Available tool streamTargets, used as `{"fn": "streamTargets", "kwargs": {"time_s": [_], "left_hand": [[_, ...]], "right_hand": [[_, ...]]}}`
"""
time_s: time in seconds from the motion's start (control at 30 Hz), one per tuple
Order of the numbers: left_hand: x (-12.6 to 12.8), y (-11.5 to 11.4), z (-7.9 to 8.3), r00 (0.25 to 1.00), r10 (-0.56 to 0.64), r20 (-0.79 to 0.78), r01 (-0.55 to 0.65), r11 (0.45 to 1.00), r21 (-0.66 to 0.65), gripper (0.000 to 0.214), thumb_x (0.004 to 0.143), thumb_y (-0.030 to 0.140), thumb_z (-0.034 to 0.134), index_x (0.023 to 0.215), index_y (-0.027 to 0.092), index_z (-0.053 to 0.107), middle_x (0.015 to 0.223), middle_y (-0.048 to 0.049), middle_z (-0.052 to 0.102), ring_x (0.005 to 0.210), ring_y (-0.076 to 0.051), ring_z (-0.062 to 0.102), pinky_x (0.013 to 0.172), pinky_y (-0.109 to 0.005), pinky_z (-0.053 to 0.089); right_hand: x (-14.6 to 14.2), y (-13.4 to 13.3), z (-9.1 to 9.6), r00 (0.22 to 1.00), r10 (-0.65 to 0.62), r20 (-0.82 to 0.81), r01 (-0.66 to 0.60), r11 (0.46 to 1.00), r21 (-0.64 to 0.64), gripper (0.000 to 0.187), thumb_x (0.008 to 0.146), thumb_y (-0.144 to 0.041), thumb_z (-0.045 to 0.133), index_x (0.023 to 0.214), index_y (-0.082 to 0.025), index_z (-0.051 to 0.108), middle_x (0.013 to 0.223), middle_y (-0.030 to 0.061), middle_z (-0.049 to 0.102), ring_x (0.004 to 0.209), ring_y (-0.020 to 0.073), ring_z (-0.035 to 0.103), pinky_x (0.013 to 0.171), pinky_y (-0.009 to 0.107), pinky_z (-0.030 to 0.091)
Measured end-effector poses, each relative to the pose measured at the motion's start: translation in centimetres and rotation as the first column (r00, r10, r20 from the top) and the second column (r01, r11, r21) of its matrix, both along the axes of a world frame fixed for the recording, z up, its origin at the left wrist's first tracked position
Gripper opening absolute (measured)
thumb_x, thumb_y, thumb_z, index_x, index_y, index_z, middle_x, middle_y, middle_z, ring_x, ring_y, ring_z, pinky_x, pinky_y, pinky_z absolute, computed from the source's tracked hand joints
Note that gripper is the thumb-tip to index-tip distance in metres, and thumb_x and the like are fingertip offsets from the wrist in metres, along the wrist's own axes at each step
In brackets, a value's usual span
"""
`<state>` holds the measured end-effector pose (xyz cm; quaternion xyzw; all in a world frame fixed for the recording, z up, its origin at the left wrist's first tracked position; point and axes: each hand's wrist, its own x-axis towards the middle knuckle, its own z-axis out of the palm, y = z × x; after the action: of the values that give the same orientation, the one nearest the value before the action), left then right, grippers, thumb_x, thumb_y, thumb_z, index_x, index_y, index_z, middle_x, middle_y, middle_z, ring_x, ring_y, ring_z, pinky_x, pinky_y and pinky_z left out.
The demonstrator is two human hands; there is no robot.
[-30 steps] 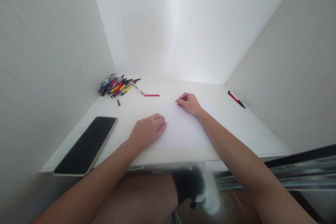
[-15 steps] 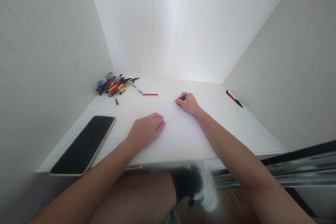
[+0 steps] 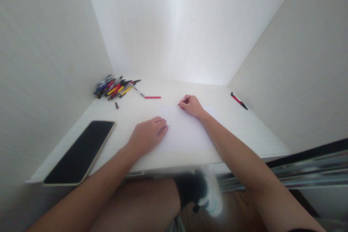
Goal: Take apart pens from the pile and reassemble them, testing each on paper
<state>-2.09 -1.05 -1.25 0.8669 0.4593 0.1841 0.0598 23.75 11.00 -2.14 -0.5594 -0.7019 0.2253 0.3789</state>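
A sheet of white paper (image 3: 187,136) lies on the desk under both hands. At its far edge my right hand (image 3: 191,106) is closed in a writing grip on a slim dark pen refill (image 3: 187,99), its point angled down to the left at the paper's top edge. My left hand (image 3: 149,132) rests on the paper's left side, with fingers curled around a small, thin greyish piece (image 3: 163,128). Its tip pokes out past the fingers; I cannot make out its kind. Faint marks show near the top left of the sheet.
A heap of pens (image 3: 114,87) lies at the back left, beside a red tube (image 3: 152,97) and a small dark piece (image 3: 116,105). A phone (image 3: 81,152) sits at the left front edge. Two pens (image 3: 239,100) lie by the right wall (image 3: 288,79).
The whole view has shifted a little, so everything appears slightly further left. Both hands keep nearly the same places on the paper and the same grips.
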Motion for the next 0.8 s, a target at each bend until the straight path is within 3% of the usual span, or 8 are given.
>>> {"fn": "streamTargets", "kwargs": {"time_s": [0.8], "left_hand": [[-0.05,-0.02,0.07,1.000,0.003,-0.014,-0.003,1.000,0.001,0.037,0.104,0.038,0.042,0.114,0.025,0.075,0.126,-0.0034,0.073,0.103,-0.025,0.073,0.087,-0.038,0.057]], "right_hand": [[0.00,-0.09,-0.09,0.999,-0.046,-0.007,0.046,0.999,0.009,0.005,0.075,-0.019,0.065,0.072,-0.021,0.061,0.070,0.0027,0.071,0.067,0.0172,0.066,0.063,0.027,0.050]]}}
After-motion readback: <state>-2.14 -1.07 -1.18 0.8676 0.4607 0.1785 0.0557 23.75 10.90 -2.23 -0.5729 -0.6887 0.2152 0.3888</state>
